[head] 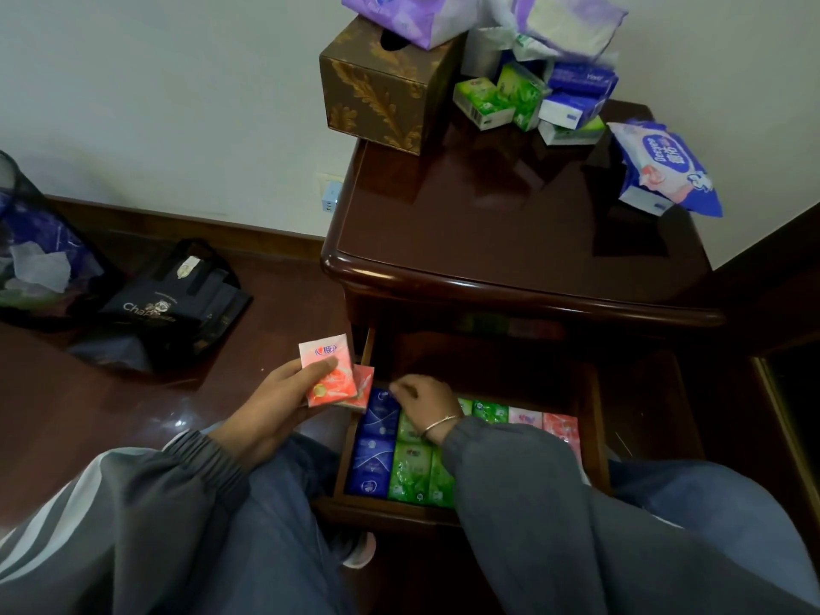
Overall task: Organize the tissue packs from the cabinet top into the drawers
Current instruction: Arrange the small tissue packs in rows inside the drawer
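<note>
— Sleeves (510, 459) foremost. Left hand (275, 401) status?
— Pinching two pink packs (330, 375), long axis pointing away, just left of drawer (594, 419).
— Right hand (419, 399)?
— Nearer, inside drawer, fingers (401, 388) curled on blue packs (377, 419); grip unconfirmed.

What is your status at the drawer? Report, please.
Left hand holds pink packs beside the drawer. Right hand inside drawer at blue packs, grip unclear. Loose packs wait on cabinet top. Nothing blocking.

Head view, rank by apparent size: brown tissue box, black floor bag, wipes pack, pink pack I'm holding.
Black bag and brown tissue box: too alike to rank.
Wipes pack.
Pink pack in the left hand, smallest despite being nearest.
</note>
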